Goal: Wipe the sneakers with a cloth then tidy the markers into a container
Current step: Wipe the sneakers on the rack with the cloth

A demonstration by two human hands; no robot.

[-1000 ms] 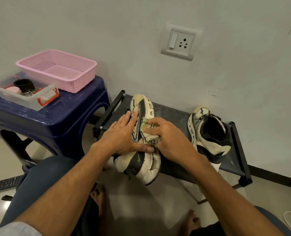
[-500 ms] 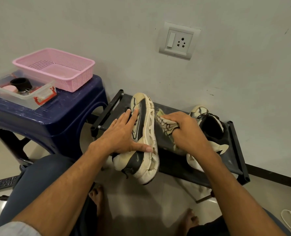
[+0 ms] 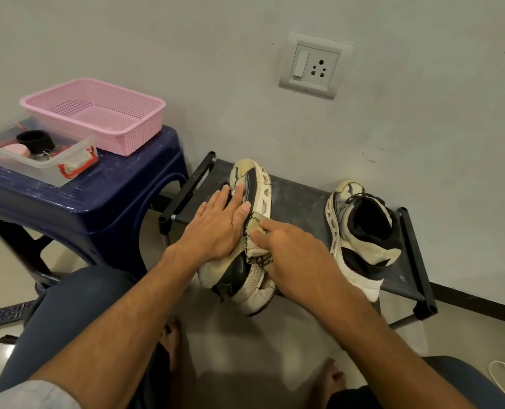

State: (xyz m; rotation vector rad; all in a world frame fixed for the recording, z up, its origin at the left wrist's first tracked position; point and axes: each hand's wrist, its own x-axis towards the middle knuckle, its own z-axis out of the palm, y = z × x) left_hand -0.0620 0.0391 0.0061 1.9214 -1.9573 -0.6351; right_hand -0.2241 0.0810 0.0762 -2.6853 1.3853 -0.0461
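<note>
Low by the wall (image 3: 186, 54), the bench (image 3: 298, 202) carries the sneaker (image 3: 261, 187) at its left end; your left hand (image 3: 215, 228) lies spread on it, your right hand (image 3: 292, 255) pinches the cloth (image 3: 256, 222) there: brace firmly, rub lengthwise.

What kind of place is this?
Probably a room at home, perhaps by the entrance: a sneaker on a low shoe rack, a plastic stool holding a pink basket, a wall socket.

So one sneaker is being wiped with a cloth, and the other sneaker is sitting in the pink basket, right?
Not quite. The other sneaker sits on the black rack by the wall, not in the pink basket, as the head view shows. The rest holds: the right hand rubs a cloth on the first sneaker.
</note>
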